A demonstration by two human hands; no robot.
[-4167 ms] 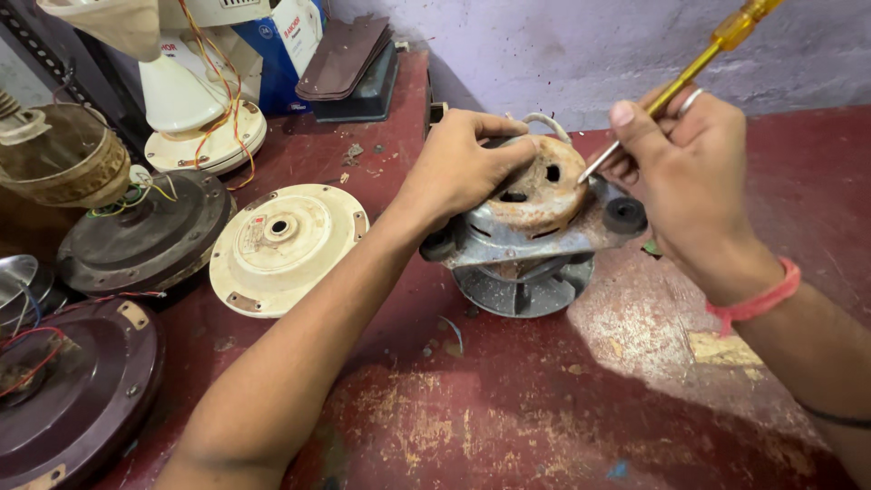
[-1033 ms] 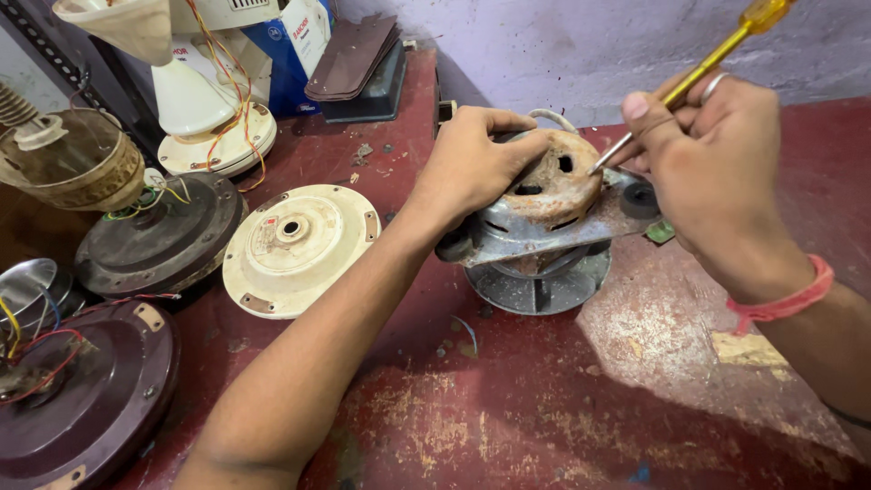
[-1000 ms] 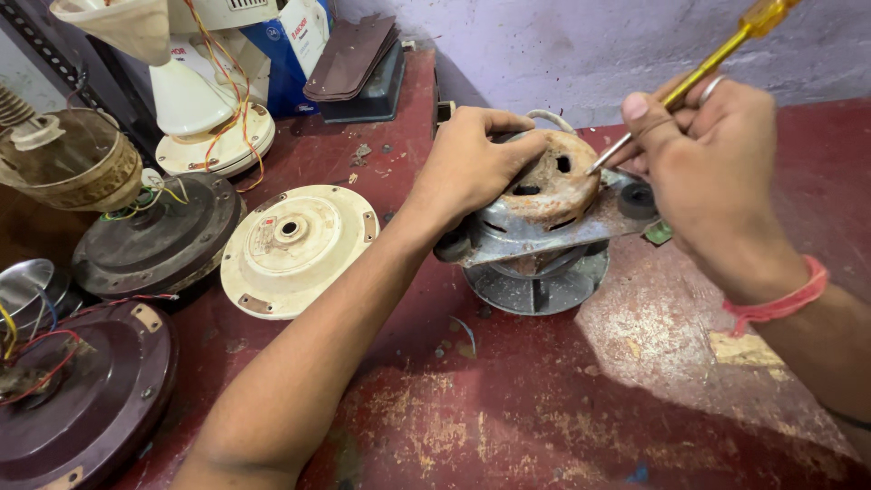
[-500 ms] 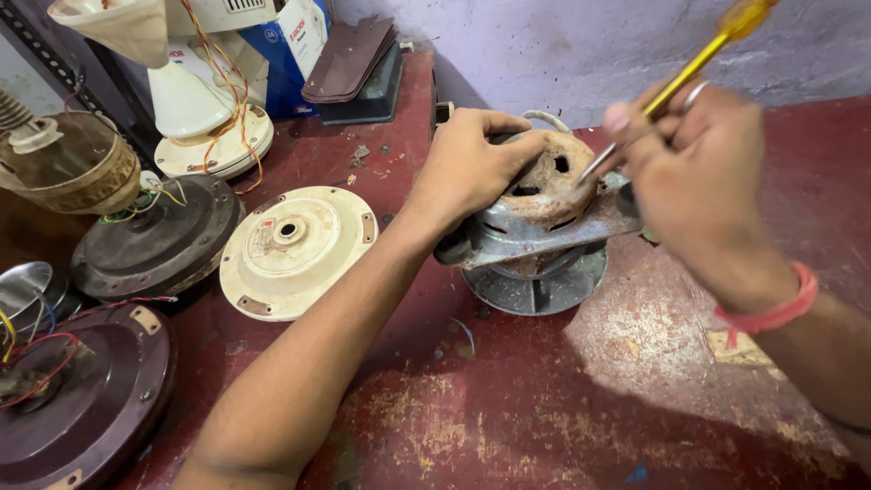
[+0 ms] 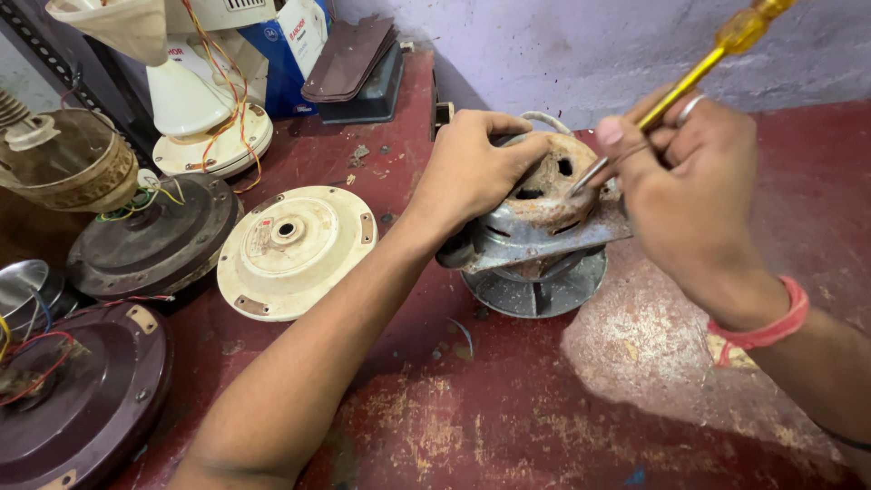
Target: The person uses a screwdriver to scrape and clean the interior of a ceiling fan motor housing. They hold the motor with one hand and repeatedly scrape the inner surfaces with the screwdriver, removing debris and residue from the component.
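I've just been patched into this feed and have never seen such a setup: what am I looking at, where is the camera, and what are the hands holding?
There is no machine here, only a person's two bare hands, filmed by a camera worn on the head and looking down. The left hand rests on top of a rusty motor that sits on a worn red surface. The right hand holds a yellow-handled screwdriver, its tip against the motor's top. To the left lie a cream round fan cover, a dark round housing with wires and a maroon round cover.
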